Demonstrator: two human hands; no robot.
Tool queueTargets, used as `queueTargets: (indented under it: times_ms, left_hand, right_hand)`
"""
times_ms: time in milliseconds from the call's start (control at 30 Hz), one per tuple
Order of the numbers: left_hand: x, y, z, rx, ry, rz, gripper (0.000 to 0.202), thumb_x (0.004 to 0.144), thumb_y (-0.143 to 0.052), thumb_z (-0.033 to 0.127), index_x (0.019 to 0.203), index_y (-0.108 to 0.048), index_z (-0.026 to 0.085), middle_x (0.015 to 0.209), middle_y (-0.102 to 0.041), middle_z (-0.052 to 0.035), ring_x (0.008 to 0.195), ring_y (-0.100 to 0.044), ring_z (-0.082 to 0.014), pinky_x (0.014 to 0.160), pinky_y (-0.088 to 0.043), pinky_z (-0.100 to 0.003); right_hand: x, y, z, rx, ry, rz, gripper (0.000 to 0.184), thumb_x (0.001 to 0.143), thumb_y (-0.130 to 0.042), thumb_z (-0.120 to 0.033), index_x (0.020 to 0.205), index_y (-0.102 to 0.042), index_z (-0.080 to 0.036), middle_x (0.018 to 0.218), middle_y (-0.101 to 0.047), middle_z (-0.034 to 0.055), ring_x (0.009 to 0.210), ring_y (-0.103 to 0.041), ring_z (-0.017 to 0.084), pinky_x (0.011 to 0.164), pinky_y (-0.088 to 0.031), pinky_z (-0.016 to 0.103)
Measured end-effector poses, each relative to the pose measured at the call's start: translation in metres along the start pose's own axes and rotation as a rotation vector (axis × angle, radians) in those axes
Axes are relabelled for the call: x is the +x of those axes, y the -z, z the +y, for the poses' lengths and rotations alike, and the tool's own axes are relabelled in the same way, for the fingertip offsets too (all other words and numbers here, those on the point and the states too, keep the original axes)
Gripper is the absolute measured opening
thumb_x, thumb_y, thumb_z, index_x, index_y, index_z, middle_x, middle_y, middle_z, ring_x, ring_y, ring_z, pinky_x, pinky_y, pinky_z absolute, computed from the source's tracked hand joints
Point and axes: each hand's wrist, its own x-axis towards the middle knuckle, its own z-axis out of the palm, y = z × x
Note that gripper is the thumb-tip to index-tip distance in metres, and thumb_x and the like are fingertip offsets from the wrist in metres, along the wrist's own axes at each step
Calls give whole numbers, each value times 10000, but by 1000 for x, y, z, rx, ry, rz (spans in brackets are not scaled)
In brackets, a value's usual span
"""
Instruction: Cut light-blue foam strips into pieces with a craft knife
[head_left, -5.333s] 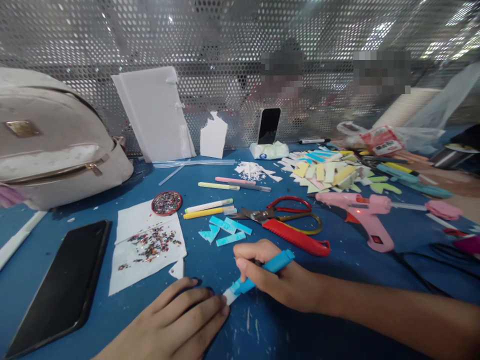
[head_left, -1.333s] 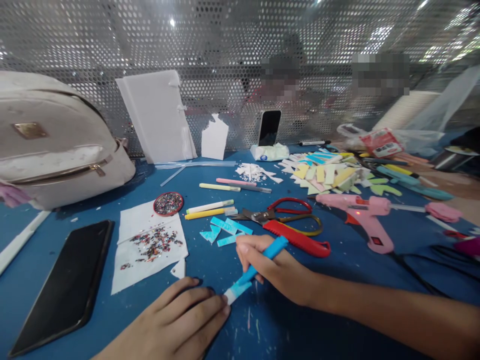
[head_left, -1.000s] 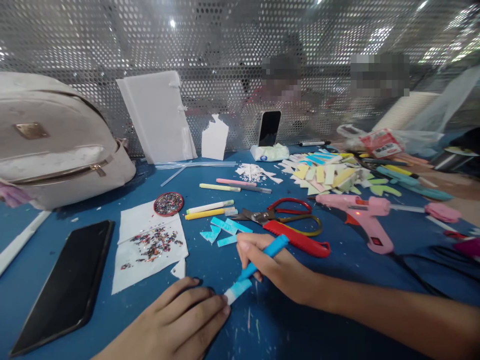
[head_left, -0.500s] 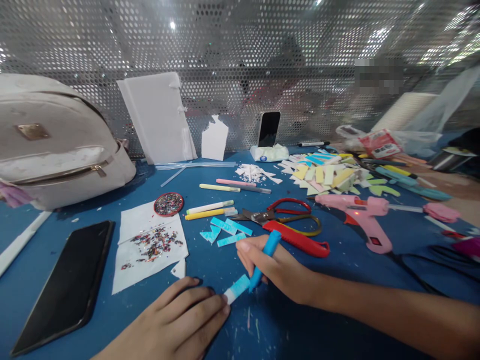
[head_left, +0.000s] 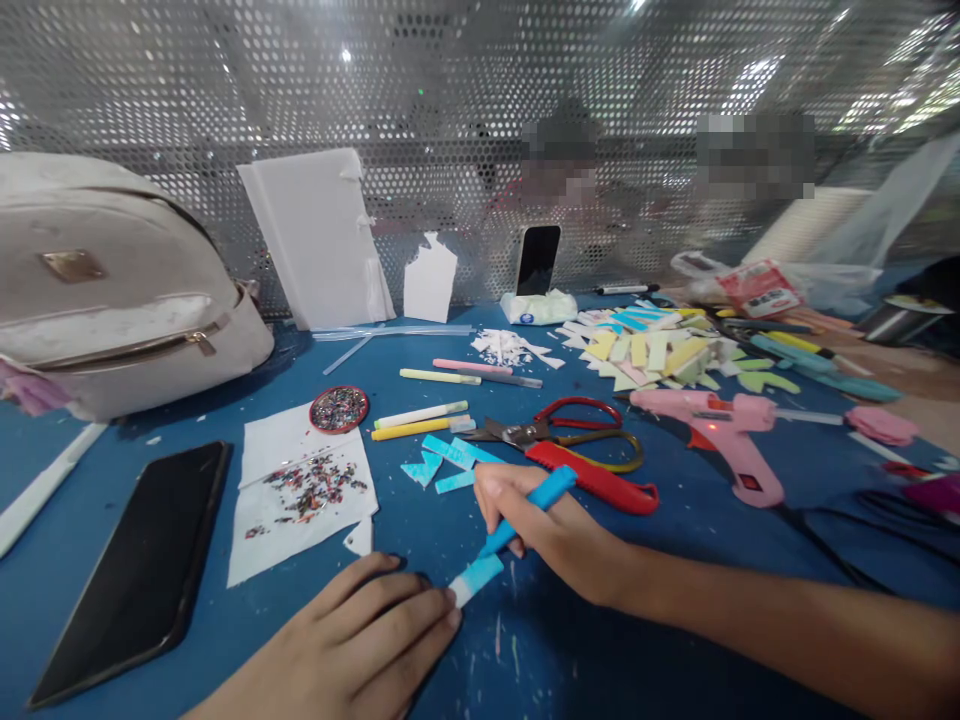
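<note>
A small strip (head_left: 480, 575), blue at its far end and white at the near end, lies on the blue table in front of me. My left hand (head_left: 367, 630) rests palm down, its fingertips holding the white end against the table. My right hand (head_left: 529, 515) is closed around a blue marker (head_left: 551, 490), whose tip meets the strip's blue far edge. Several blue-coloured strips (head_left: 454, 452) lie just beyond my right hand. Scissors (head_left: 525, 432) and a red-handled cutter (head_left: 592, 478) lie beside that hand.
A phone (head_left: 135, 580) and a white sheet with beads (head_left: 255, 540) are on the left, before a backpack (head_left: 112, 340). Pens (head_left: 420, 425) lie mid-table. A pink glue gun (head_left: 739, 450) and a heap of cut pieces (head_left: 652, 350) occupy the right. A perforated metal panel (head_left: 450, 90) stands behind.
The blue marker has tilted lower, and its tip has shifted left along the strip's far end. My left hand stays in place on the strip.
</note>
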Motion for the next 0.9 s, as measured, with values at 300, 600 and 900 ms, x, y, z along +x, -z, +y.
queueTargets:
  times_ms: [300,600,900]
  left_hand:
    - [1,3,1,4,2,17,368,1084,-340,258,1289,-639,194,1243,-666,4,1190,-566,-111,1239,-191,-302]
    - [4,1,0,-20,12,41,427,1094,-269,234,1260,-660,188,1222,-677,17,1166,-568,-112,1243,-162,-296]
    - [2,2,1,5,2,9,365,1083,-346,269,1298,-631,195,1236,-672,0,1186,-569,-109,1242,-188,-305]
  right_hand:
    - [2,2,3,3,11,-22,499,1016,-375,-489,613,-437,-201,566,-414,-37,548,-421,128,550,-339,271]
    - [2,3,1,4,19,-9,500,1016,-355,-503,626,-442,-203,569,-423,-33,548,-428,134,549,-341,278]
    - [2,3,4,15,31,12,530,1005,-372,-539,600,-440,-204,557,-411,-34,535,-411,129,542,-331,278]
